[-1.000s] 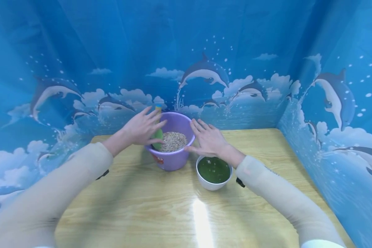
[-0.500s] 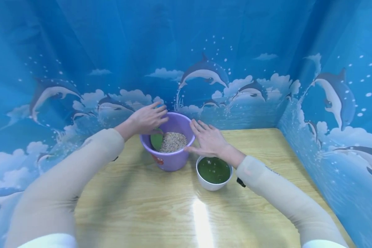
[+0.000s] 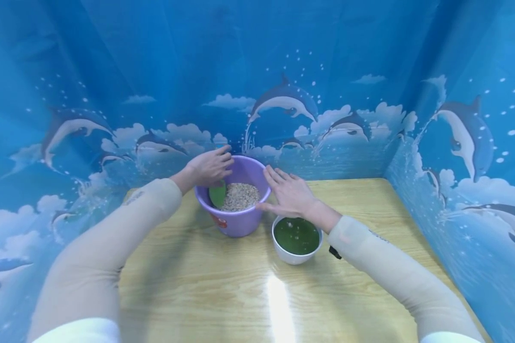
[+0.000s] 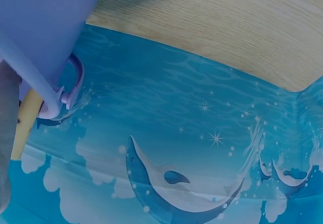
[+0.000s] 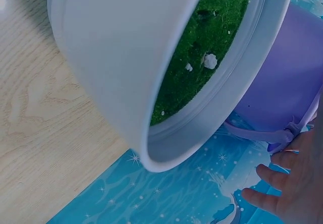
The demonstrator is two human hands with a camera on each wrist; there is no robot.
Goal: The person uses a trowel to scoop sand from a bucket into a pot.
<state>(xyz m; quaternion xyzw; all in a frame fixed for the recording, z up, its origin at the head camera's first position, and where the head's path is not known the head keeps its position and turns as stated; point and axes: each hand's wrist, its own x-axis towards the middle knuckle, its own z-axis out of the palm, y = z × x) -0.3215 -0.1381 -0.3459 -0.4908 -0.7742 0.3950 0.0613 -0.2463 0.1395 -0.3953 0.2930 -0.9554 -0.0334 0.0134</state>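
Note:
A purple bucket [image 3: 240, 223] stands on the table, partly filled with small pale gravel [image 3: 242, 196]. At its left side my left hand [image 3: 210, 167] grips a small shovel by its wooden handle [image 4: 26, 120]. The shovel's green blade [image 3: 217, 194] leans inside the bucket against the gravel, its upper part hidden by the hand. My right hand [image 3: 291, 194] rests at the bucket's right rim with fingers extended; the right wrist view shows the fingers [image 5: 272, 176] spread beside the rim. Below that hand is a white bowl [image 3: 293, 258] with a green, turf-like surface dotted with white bits.
The bucket's purple carrying handle [image 5: 260, 134] hangs at its outside. A wooden table [image 3: 223, 286] lies under everything, bordered at the back and sides by a blue curtain [image 3: 189, 71] printed with dolphins.
My left hand, fingers spread beside the shovel a second ago, has moved in and curled round its handle; the blade has shifted slightly. My right hand stays at the rim.

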